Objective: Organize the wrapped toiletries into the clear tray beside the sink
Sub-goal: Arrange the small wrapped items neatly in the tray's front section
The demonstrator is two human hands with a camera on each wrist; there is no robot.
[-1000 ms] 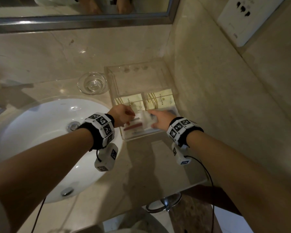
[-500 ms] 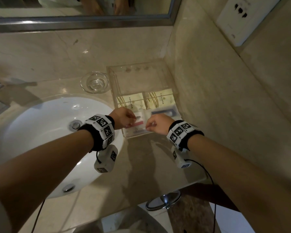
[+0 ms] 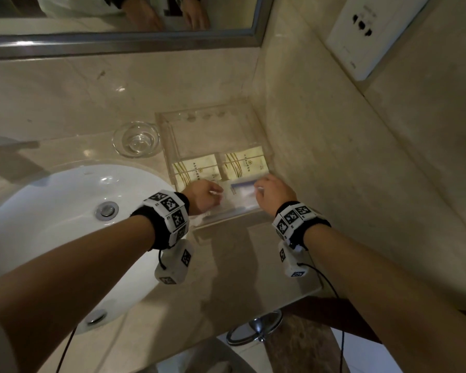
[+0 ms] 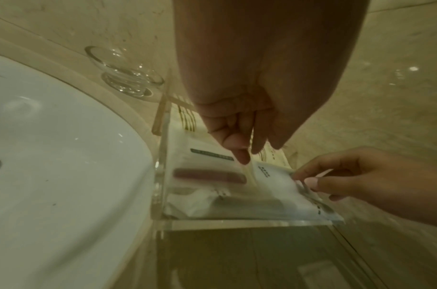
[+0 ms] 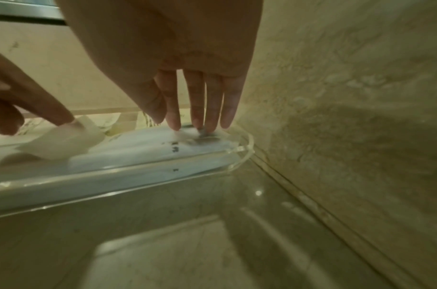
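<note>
The clear tray stands in the counter's corner against the right wall. Two gold-printed packets lie side by side across its middle. In the front row, a white packet with a blue stripe lies flat between my hands. My right hand presses straight fingertips onto that packet's right end. My left hand covers the front-left packet, which holds a dark red item. One left fingertip presses where the two packets meet. The tray's far part is bare.
A small glass dish sits just left of the tray. The white sink basin lies left of both hands. The marble wall runs close along the tray's right side, with a socket plate higher up. Bare counter lies in front.
My hands, bunched together at the tray's front, have spread apart. The right hand moved right and straightened its fingers on the blue-striped packet, which now lies flat.
</note>
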